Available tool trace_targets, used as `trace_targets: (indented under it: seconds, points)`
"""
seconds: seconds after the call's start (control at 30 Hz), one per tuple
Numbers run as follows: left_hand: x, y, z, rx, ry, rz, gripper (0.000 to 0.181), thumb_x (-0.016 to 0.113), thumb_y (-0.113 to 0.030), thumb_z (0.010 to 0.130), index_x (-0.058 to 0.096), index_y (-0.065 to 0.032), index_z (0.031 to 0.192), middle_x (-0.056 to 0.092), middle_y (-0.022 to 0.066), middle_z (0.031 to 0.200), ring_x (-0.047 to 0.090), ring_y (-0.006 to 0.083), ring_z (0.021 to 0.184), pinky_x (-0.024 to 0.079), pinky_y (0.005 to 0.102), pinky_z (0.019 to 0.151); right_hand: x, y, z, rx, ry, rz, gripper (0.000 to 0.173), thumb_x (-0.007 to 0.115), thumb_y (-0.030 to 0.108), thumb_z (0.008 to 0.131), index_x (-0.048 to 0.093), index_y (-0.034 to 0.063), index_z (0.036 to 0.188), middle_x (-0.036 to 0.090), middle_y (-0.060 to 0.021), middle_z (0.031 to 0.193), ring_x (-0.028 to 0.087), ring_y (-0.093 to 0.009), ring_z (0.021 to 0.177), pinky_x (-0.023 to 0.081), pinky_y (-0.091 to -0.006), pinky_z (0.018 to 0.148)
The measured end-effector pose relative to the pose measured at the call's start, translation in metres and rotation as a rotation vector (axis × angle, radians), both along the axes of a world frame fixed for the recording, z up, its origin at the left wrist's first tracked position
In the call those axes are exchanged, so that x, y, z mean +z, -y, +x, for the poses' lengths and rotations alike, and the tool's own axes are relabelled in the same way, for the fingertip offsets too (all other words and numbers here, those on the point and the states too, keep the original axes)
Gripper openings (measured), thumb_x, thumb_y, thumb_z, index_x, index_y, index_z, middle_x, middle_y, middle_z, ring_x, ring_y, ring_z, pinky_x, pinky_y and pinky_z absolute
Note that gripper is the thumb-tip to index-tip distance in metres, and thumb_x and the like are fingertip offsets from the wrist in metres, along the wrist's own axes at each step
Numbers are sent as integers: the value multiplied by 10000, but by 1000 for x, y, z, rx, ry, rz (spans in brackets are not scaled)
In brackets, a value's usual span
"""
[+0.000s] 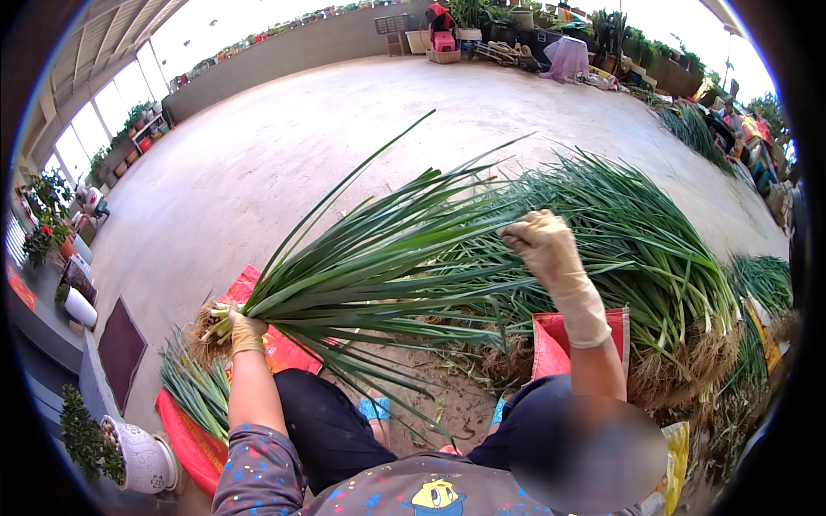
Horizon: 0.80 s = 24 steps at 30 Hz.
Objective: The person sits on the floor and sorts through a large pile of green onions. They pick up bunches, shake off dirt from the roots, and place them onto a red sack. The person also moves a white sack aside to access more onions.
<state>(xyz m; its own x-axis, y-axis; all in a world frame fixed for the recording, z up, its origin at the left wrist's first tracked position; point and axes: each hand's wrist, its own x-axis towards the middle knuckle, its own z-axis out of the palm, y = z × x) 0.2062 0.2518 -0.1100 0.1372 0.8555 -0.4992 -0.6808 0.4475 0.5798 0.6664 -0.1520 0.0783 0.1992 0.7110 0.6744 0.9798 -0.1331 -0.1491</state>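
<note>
My left hand (246, 332), in a pale rubber glove, grips a bunch of long green leafy stalks (361, 271), likely green onions, by their white bases. Their tangled roots (206, 335) stick out to the left of the fist, and the leaves fan out to the right. Level with the leaf tips, my gloved right hand (535, 238) is raised with curled fingers; whether it pinches a leaf cannot be told. Beneath and beyond it lies a big heap of the same plants (619, 245), roots towards me. A smaller bundle (197, 380) rests at the left on a red sack (184, 438).
A red sack (548, 342) is by my right knee, another (290, 348) by my left. Loose roots and soil litter the floor between my feet. A potted plant (139, 455) stands at lower left, a dark mat (121, 351) beyond it. More plants (761, 280) lie far right.
</note>
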Motion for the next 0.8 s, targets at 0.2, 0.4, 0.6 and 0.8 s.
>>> trace_targets:
  seconds: [0.2,0.4,0.6,0.8]
  points:
    - [6,0,17,-8,-42,-92,617,453,-596,861,564,-62,1149,599,162,1170,546,362,1089,401,519,991,-75,-63,-10,-105,266,-430,128,620,220,765,649,103,809,641,-82,808,595,-245,856,445,-404,697]
    - [5,1,22,-32,-44,-131,612,473,-595,854,570,-67,1147,599,148,1186,549,356,1093,397,515,1000,-118,-83,0,-10,91,-281,67,631,138,744,664,88,772,636,-140,728,613,-307,686,474,-405,638]
    - [0,-5,24,-9,-46,-175,603,485,-584,856,551,-80,1181,585,147,1216,546,348,1102,395,514,1004,-77,-71,4,322,-959,466,64,613,67,889,664,33,871,652,-39,790,574,-113,688,469,-269,637]
    - [-4,-3,26,-10,-100,-144,589,521,-572,839,552,-89,1174,583,140,1211,535,344,1111,394,511,999,-46,-85,-39,191,-595,285,152,677,202,781,632,94,879,638,-84,763,591,-277,622,445,-369,560]
